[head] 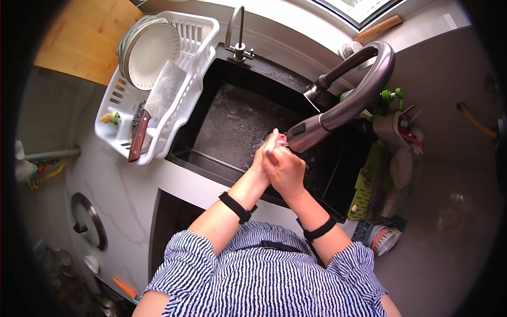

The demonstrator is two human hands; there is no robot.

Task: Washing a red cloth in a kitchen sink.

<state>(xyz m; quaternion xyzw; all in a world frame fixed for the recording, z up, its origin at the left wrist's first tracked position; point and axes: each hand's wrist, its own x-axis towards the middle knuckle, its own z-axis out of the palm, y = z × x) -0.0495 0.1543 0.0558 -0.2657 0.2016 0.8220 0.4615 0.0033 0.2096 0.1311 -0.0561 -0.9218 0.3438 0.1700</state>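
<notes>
Over the black sink (237,119), both hands are pressed together beneath the head of the dark pull-down faucet (313,130). My left hand (263,158) has its fingers pointing up toward the spray head. My right hand (286,166) is curled against it, its fingers bent. Between them, near the fingertips, shows a small pinkish-red thing (281,139), mostly hidden by the fingers; I cannot tell what it is or which hand grips it. Water runs over the hands and splashes in the basin.
Left of the sink, a white dish rack (158,138) holds plates (152,55) and a cleaver (140,134). A thin metal tap (239,47) stands behind. At the right are a green mat (361,194), a utensil holder (386,126) and a green pump bottle (380,107). A glass lid (88,222) lies on the left counter.
</notes>
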